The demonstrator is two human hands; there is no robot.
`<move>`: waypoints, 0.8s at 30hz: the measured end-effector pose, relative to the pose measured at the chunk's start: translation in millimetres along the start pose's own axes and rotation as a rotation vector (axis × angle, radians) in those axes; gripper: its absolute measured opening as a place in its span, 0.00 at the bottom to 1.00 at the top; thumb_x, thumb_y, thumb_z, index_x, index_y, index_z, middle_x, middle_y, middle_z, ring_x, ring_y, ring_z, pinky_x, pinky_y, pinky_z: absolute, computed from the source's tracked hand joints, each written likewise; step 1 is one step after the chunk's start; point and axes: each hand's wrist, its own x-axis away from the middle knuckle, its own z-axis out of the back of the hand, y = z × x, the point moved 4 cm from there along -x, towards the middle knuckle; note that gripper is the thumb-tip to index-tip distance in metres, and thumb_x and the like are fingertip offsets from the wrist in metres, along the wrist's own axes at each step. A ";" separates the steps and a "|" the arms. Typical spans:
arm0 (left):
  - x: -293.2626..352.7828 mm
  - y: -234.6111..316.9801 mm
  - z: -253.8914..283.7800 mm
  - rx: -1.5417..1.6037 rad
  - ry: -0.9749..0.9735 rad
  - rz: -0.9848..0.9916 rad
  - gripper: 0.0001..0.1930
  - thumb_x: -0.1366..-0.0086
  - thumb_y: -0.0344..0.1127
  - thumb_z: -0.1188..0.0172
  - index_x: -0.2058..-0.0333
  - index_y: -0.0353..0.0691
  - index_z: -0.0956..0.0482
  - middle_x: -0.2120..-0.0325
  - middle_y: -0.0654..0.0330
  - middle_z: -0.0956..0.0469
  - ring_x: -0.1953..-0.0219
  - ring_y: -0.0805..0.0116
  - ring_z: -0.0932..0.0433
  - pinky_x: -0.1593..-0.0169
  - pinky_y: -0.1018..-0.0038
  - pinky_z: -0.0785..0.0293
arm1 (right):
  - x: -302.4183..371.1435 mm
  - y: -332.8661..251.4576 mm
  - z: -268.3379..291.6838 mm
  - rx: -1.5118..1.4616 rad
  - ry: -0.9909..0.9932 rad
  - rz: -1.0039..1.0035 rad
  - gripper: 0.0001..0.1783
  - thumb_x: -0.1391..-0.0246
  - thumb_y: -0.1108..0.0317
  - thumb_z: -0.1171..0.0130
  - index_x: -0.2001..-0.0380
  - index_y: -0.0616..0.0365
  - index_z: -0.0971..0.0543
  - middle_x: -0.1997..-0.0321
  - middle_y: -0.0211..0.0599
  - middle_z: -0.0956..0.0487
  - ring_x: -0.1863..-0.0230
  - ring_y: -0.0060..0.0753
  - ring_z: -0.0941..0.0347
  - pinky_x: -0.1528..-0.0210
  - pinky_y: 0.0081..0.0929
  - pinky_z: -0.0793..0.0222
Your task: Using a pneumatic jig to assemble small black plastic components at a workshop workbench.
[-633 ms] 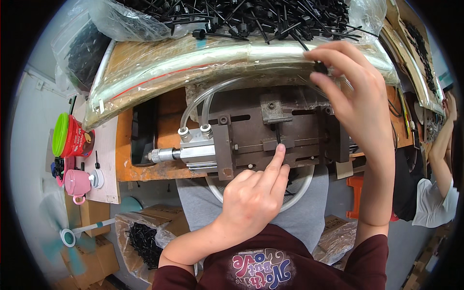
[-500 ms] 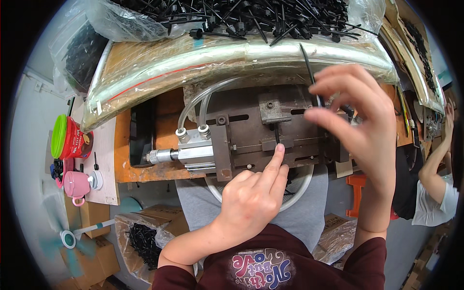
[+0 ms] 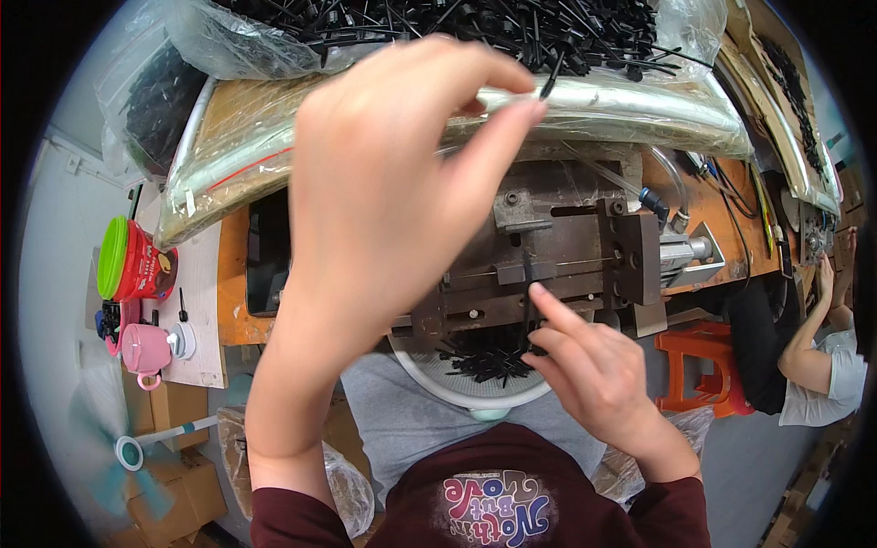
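Observation:
My left hand (image 3: pixel 393 173) is raised above the far side of the bench, its thumb and index finger pinching a thin black plastic strip (image 3: pixel 550 84). Its back hides part of the metal fixture (image 3: pixel 585 239). Lower down, my right hand (image 3: pixel 598 374) is at the fixture's near edge, index finger and thumb closed at another thin black plastic strip (image 3: pixel 527 265). That strip runs out of the slot in the small central block (image 3: pixel 513 212) toward me. Beneath it a white basket (image 3: pixel 438 391) in my lap contains several similar black pieces (image 3: pixel 489 358).
A large heap of black plastic parts (image 3: pixel 457 23) lies on plastic film (image 3: pixel 639 105) at the back. An air cylinder (image 3: pixel 681 256) with hoses sits at the fixture's right. At left are a red tub (image 3: pixel 151 265) and pink cup (image 3: pixel 144 349). Another person (image 3: pixel 827 365) sits at right.
My left hand has left the fixture and risen toward the heap, where it now pinches a strip. My right hand has come down from the upper right to the strip at the fixture.

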 end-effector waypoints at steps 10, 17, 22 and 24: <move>-56.3 -14.9 -79.9 -0.426 -0.092 -0.021 0.06 0.45 0.33 0.33 0.69 0.39 0.16 0.75 0.58 0.17 0.68 0.58 0.15 0.69 0.69 0.23 | -12.9 -6.9 -9.6 0.192 -0.079 -0.029 0.15 0.56 0.70 0.27 0.65 0.57 0.21 0.39 0.43 0.21 0.80 0.28 0.29 0.73 0.23 0.30; -27.8 -0.2 6.4 -0.172 0.012 -0.131 0.10 0.44 0.24 0.33 0.61 0.35 0.15 0.65 0.57 0.15 0.63 0.65 0.15 0.58 0.70 0.21 | -22.6 2.9 12.1 -0.015 -0.115 -0.048 0.12 0.51 0.67 0.30 0.65 0.58 0.21 0.45 0.44 0.19 0.79 0.33 0.25 0.72 0.26 0.28; 23.4 38.3 24.0 0.021 -0.108 -0.007 0.15 0.51 0.24 0.27 0.62 0.35 0.15 0.51 0.49 0.19 0.54 0.60 0.16 0.50 0.69 0.21 | -65.5 36.8 46.0 -0.185 0.243 -0.167 0.12 0.51 0.72 0.30 0.62 0.60 0.20 0.62 0.39 0.17 0.75 0.38 0.24 0.71 0.28 0.28; 48.4 50.5 18.6 0.128 -0.230 0.070 0.17 0.53 0.26 0.25 0.63 0.35 0.16 0.46 0.45 0.22 0.52 0.56 0.17 0.48 0.66 0.21 | -94.3 47.5 59.0 -0.041 0.375 -0.033 0.10 0.51 0.74 0.32 0.64 0.59 0.20 0.64 0.36 0.18 0.76 0.35 0.25 0.71 0.28 0.29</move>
